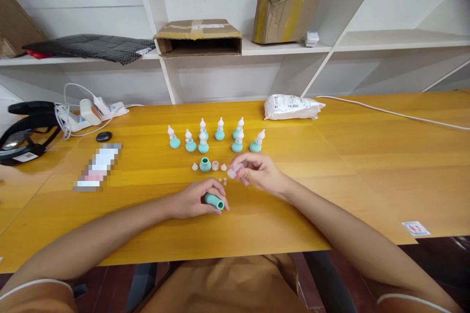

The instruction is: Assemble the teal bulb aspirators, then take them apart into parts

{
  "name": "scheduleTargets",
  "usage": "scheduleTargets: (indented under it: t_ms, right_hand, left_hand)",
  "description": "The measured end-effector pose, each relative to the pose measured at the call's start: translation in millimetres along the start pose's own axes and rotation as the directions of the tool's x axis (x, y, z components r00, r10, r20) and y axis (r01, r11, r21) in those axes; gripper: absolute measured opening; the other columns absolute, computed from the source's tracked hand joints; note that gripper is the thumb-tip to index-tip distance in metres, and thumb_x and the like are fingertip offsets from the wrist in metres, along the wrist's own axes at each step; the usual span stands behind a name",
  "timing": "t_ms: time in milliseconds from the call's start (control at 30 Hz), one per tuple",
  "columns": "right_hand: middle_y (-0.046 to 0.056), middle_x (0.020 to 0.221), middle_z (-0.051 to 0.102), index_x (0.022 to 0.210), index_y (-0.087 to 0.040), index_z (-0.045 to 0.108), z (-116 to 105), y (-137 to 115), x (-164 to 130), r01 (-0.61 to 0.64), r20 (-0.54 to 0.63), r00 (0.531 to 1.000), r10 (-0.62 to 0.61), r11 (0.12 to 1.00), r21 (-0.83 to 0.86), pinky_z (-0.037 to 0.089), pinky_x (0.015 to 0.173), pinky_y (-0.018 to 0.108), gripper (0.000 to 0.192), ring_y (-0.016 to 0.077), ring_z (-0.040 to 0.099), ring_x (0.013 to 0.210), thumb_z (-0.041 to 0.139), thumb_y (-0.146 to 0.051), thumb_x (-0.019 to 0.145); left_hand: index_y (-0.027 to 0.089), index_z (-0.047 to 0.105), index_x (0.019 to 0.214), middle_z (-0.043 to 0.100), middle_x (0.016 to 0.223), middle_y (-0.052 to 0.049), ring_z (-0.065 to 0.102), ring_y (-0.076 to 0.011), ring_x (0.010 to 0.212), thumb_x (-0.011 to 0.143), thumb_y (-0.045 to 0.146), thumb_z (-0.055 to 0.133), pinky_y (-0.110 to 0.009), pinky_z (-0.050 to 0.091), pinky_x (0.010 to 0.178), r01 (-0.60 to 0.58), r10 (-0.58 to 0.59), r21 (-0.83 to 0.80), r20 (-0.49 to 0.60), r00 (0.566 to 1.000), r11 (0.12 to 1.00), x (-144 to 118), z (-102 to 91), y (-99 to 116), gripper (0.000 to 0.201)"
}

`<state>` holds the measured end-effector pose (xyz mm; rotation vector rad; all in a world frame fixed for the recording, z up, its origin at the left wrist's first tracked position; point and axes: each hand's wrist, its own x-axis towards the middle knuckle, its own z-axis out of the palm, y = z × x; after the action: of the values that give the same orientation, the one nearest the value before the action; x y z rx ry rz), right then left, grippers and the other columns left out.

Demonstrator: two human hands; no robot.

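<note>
eight assembled teal bulbs (203,147) – two bare bulbs (205,164) – two cardboard boxes (199,37).

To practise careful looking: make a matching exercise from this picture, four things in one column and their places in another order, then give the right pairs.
Things
1. teal bulb
2. small clear piece
3. white plastic bag
4. flat cardboard box

Places
A. on the shelf behind the table
B. in the left hand, resting on the table
C. lying at the far edge of the table
D. at the fingertips of the right hand

Pairs: 1-B, 2-D, 3-C, 4-A
</note>
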<state>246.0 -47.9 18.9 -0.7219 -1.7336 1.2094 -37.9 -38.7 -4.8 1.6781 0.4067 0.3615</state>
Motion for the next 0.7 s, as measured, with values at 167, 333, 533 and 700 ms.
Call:
scheduleTargets:
  t_ms: [167, 333, 533, 700]
  right_hand:
    - [0.004, 0.09, 0.073, 0.11, -0.022, 0.079, -37.8, 5.1, 6.6, 0.123, 0.055, 0.992, -0.113, 0.78, -0.614, 0.054, 0.073, 0.031, 0.016, 0.0177, 0.065, 0.077, 0.073, -0.035, 0.109]
    - [0.008, 0.103, 0.075, 0.114, -0.021, 0.077, -36.0, 27.4, 8.1, 0.107, 0.128, 0.991, -0.027, 0.733, -0.672, 0.057, 0.084, 0.034, 0.012, 0.0211, 0.07, 0.088, 0.065, -0.024, 0.11]
    - [0.008, 0.105, 0.075, 0.12, -0.02, 0.075, -30.8, 36.1, 7.9, 0.077, 0.135, 0.991, 0.021, 0.73, -0.679, 0.057, 0.082, 0.032, 0.015, 0.0203, 0.07, 0.088, 0.064, -0.023, 0.11]
    - [-0.001, 0.084, 0.063, 0.136, -0.019, 0.068, -30.8, 13.7, 3.8, 0.061, 0.015, 0.998, -0.067, 0.771, -0.634, 0.05, 0.066, 0.029, 0.027, 0.0166, 0.059, 0.069, 0.065, -0.031, 0.113]
  left_hand:
    - [0.022, 0.063, 0.116, 0.084, 0.114, -0.01, 0.079, -0.0203, 0.103, 0.104, 0.035, 0.081, -0.035, 0.059, 0.094, -0.07, 0.083, 0.156, -0.078, 0.994, 0.985, 0.1, -2.5, 1.5, 0.025]
    - [0.021, 0.069, 0.113, 0.08, 0.114, -0.009, 0.076, -0.0225, 0.107, 0.102, 0.037, 0.084, -0.037, 0.058, 0.098, -0.133, 0.163, 0.208, -0.132, 0.978, 0.969, 3.5, -4.6, -1.1, 0.024]
    - [0.021, 0.074, 0.107, 0.076, 0.109, -0.009, 0.071, -0.0232, 0.107, 0.098, 0.037, 0.089, -0.037, 0.056, 0.1, -0.232, 0.281, 0.315, -0.12, 0.952, 0.92, 6.1, -7.0, 1.4, 0.024]
    - [0.021, 0.067, 0.114, 0.076, 0.109, -0.006, 0.069, -0.0199, 0.098, 0.093, 0.042, 0.093, -0.036, 0.055, 0.095, -0.103, 0.145, 0.218, -0.186, 0.972, 0.97, 4.2, -4.2, -1.3, 0.039]
